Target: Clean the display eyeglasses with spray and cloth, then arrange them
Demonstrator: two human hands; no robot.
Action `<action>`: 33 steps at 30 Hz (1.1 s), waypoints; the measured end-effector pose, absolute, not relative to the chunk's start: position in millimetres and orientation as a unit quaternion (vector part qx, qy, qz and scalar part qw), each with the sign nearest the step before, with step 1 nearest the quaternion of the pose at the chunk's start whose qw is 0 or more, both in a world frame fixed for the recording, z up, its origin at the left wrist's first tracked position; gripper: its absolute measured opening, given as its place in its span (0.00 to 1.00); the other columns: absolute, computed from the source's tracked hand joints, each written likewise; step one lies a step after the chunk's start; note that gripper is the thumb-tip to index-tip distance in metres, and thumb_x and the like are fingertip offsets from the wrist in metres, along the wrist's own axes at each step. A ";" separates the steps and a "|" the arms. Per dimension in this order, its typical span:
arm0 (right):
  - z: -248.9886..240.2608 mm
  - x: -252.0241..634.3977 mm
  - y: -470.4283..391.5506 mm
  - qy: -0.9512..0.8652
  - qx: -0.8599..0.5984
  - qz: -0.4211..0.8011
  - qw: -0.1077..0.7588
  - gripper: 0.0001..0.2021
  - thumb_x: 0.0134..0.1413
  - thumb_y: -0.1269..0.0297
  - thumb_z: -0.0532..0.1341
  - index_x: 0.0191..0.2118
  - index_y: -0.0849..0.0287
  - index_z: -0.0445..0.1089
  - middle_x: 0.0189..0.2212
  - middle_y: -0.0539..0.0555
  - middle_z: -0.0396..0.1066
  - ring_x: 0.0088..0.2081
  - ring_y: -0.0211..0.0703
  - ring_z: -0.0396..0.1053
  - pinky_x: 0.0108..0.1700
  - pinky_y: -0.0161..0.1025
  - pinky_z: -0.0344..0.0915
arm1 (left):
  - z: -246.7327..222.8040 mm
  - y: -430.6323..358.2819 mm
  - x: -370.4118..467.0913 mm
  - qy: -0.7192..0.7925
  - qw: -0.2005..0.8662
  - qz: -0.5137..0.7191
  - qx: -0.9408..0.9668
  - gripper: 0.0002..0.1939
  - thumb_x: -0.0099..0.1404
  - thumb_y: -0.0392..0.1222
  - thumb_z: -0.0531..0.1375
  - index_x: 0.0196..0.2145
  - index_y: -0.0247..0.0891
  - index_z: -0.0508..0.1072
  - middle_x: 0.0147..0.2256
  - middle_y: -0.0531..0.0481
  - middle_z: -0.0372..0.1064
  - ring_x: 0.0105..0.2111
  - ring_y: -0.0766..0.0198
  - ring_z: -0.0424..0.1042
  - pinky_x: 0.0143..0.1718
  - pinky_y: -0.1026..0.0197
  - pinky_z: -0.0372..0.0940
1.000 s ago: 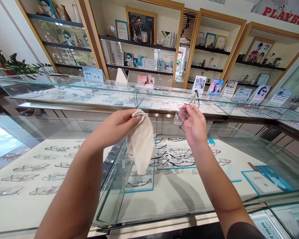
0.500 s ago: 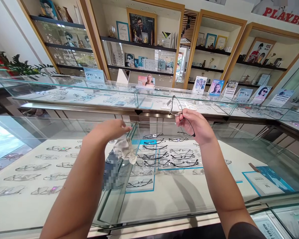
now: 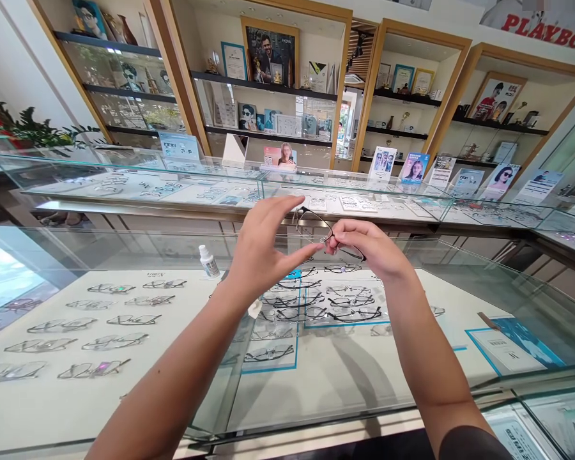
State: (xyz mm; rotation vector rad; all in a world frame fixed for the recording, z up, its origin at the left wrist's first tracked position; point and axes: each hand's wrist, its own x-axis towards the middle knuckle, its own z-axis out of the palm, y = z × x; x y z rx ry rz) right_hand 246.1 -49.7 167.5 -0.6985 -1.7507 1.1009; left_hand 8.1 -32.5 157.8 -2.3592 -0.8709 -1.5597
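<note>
A pair of dark thin-framed eyeglasses (image 3: 316,220) is held up over the glass counter. My right hand (image 3: 371,246) pinches it near the bridge with thumb and fingers. Close by on the left, my left hand (image 3: 268,239) has thumb and index finger spread around one lens side of the frame; whether the fingertips touch it I cannot tell. Behind my left forearm, only a corner of a pale cloth (image 3: 255,309) shows. Below both hands, several eyeglasses (image 3: 352,300) lie in rows inside the glass display case (image 3: 326,383).
A white spray bottle (image 3: 209,261) stands left of my left hand. More eyeglasses (image 3: 93,322) line the left side of the case. A blue-edged leaflet (image 3: 505,351) lies at the right. Across the aisle runs another glass showcase (image 3: 263,188), with shelves (image 3: 268,89) behind.
My left hand has moved right, from above the cloth to the eyeglasses, and its fingers have spread. The eyeglasses have turned and lowered slightly in my right hand. The spray bottle has come into view.
</note>
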 end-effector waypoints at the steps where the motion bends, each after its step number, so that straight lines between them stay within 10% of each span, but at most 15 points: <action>1: 167.6 246.2 -50.1 -0.713 -0.283 0.446 0.461 0.12 0.65 0.53 0.66 0.33 0.53 0.76 0.34 0.50 0.79 0.39 0.43 0.74 0.49 0.47 0.71 | 156.8 -31.5 8.6 -0.291 0.091 -0.528 -0.792 0.35 0.65 0.63 0.71 0.62 0.45 0.73 0.58 0.41 0.77 0.59 0.46 0.75 0.65 0.42 0.68; 17: 161.5 226.3 -63.1 -0.660 -0.392 0.092 0.634 0.22 0.57 0.49 0.73 0.54 0.48 0.71 0.55 0.55 0.75 0.53 0.51 0.73 0.58 0.53 0.68 | 152.0 -27.0 5.8 -0.371 0.068 -0.663 -0.647 0.30 0.64 0.60 0.72 0.56 0.43 0.74 0.51 0.44 0.77 0.49 0.52 0.77 0.51 0.49 0.74; 33: 148.0 208.3 -60.2 -0.620 -0.397 -0.017 0.676 0.20 0.62 0.47 0.72 0.55 0.47 0.73 0.50 0.55 0.77 0.49 0.52 0.75 0.54 0.53 0.71 | 150.6 -26.5 7.4 -0.385 0.062 -0.669 -0.633 0.28 0.65 0.59 0.72 0.56 0.45 0.74 0.51 0.44 0.78 0.50 0.53 0.79 0.51 0.48 0.75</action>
